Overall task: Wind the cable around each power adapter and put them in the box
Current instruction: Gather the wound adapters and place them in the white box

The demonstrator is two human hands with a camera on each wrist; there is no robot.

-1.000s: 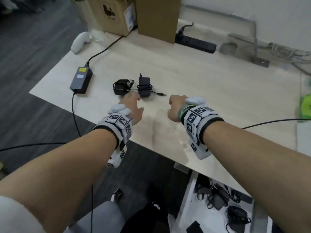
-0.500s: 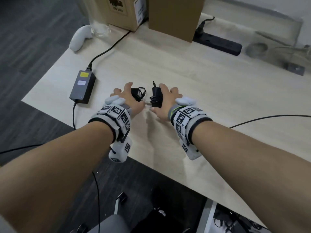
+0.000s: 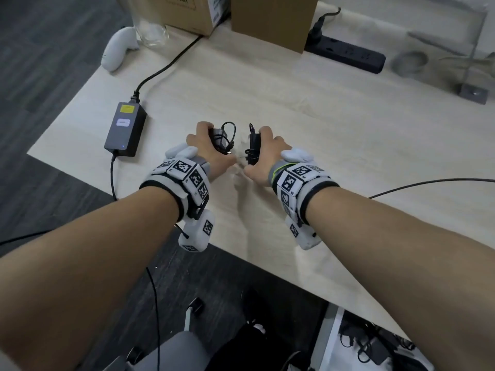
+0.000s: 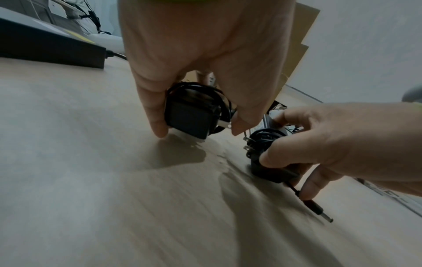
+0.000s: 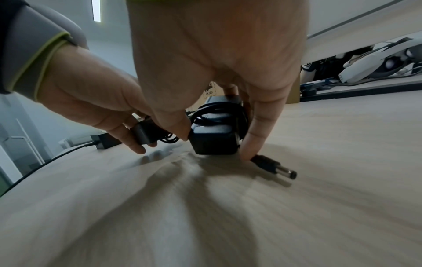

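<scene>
Both forearms are bare. Each wrist wears a white camera unit [image 3: 187,180] tiled with black-and-white square markers, over a grey cuff [image 3: 273,174] edged in yellow-green and black.

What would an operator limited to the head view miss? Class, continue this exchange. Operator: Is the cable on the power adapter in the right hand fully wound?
Observer: Not quite. The right wrist view shows the right power adapter wrapped, but its barrel plug lies loose on the table beside the right hand.
Operator: And the other cable?
Observer: The left wrist view shows it looped round the left power adapter, pinched by the left hand.
Operator: Where do the right one's prongs face?
Observer: In the left wrist view, the prongs point toward the left hand.
</scene>
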